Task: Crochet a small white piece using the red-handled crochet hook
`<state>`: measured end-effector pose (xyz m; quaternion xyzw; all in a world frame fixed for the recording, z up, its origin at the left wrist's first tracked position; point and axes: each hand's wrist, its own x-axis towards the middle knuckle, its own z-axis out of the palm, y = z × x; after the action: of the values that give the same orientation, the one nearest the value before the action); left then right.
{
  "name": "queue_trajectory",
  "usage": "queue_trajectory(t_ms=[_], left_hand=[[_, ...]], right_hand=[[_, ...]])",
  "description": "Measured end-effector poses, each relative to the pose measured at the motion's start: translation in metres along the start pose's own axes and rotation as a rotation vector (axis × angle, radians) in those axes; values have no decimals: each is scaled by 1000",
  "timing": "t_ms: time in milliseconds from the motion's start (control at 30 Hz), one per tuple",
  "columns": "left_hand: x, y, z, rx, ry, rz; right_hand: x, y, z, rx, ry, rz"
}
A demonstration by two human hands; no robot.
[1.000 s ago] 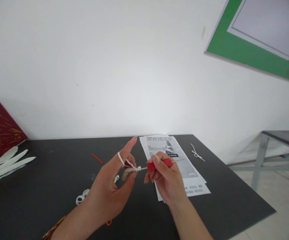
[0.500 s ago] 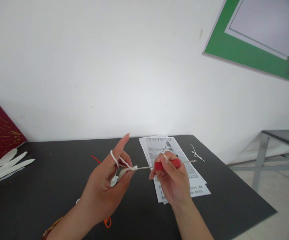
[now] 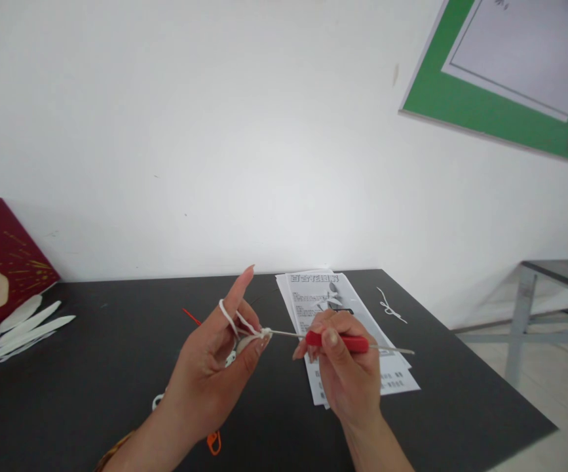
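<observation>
My left hand (image 3: 215, 367) pinches a small white crochet piece (image 3: 251, 338) between thumb and fingers, with its index finger raised. White yarn (image 3: 227, 311) loops round that index finger and runs down to the stitches. In my right hand (image 3: 347, 367) is a crochet hook (image 3: 357, 343) with a red grip, held like a pencil. Its thin metal shaft points left, and the tip meets the white stitches at my left fingertips; the exact tip is hidden. The hook's other metal end sticks out to the right.
Printed sheets (image 3: 392, 383) lie under my right hand on the black table (image 3: 131, 341). White leaf-shaped pieces (image 3: 33, 328) and a dark red board (image 3: 13, 255) are at left. An orange stitch marker (image 3: 213, 442) sits near my left wrist; a white yarn scrap (image 3: 388, 306) lies right.
The hook has turned in my right hand, its rear end now lower and farther right. My right hand has shifted slightly right and down. My left hand keeps its pinch.
</observation>
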<state>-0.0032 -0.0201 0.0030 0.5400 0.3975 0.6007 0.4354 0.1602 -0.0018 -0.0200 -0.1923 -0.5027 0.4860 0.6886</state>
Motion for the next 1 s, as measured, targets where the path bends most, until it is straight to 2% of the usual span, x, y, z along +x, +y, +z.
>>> queue_trajectory(t_ms=[200,400,533,600,733,800,867,1000], left_hand=[[3,2,2,-256,-21,-150],[5,-7,5,-402,-83,-197],[3,-18,13,-362,-46,-219],[1,-25,17,-310,-22,-202],[-4,-35,22,-199,48,-67],[-7,-35,22,-154,26,-29],[-7,-31,19,-173,-15,-56],[-2,-18,10,-386,-162,-147]], right_hand=[[-5,10,5,0,-8,24],[-6,17,11,-119,26,79],[-5,20,14,-84,90,234],[-5,21,15,-74,135,264],[-2,22,16,8,196,322],[0,20,16,68,225,359],[2,17,15,105,251,377],[4,11,13,145,224,364]])
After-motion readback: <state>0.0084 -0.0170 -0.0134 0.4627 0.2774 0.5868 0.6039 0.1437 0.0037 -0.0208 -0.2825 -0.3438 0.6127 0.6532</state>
